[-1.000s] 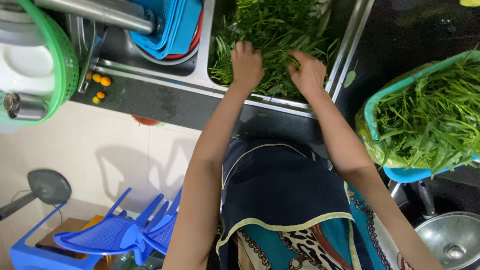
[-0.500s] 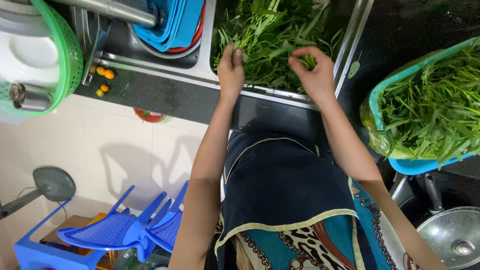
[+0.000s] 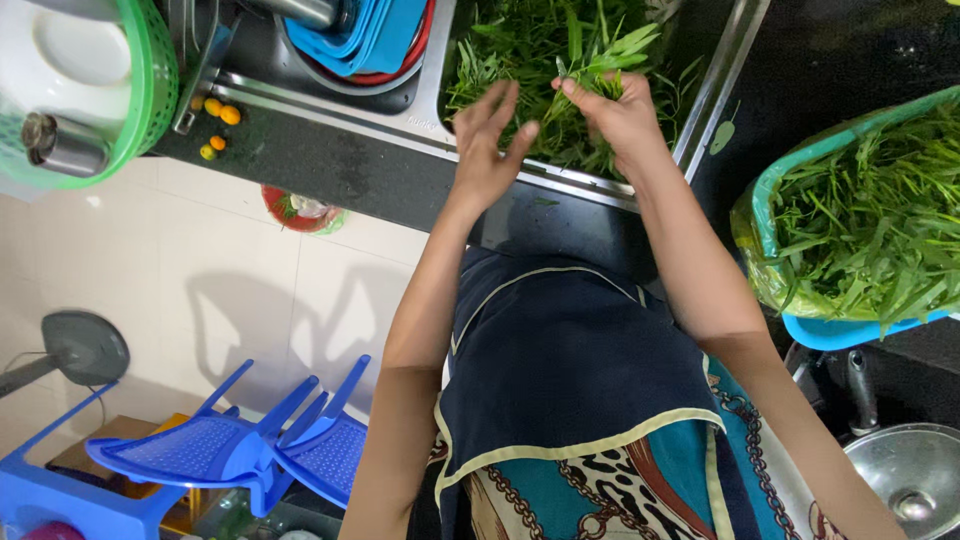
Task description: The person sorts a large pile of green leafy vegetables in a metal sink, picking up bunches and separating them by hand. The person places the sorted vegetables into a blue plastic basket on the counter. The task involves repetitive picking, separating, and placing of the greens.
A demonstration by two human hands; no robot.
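While hands (image 3: 555, 125) sort greens (image 3: 540, 50), sink (image 3: 715, 90)

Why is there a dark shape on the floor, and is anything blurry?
Head view: bright light throws soft shadows of the blue plastic chairs onto the pale floor tiles; the left hand looks slightly smeared at the fingertips, while the right hand and the greens stay fairly sharp.

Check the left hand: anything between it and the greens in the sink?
Nothing visible. The left hand hovers open, fingers spread, at the near rim of the sink, with the leafy greens directly beyond it. The right hand already pinches stems there, off to the side.
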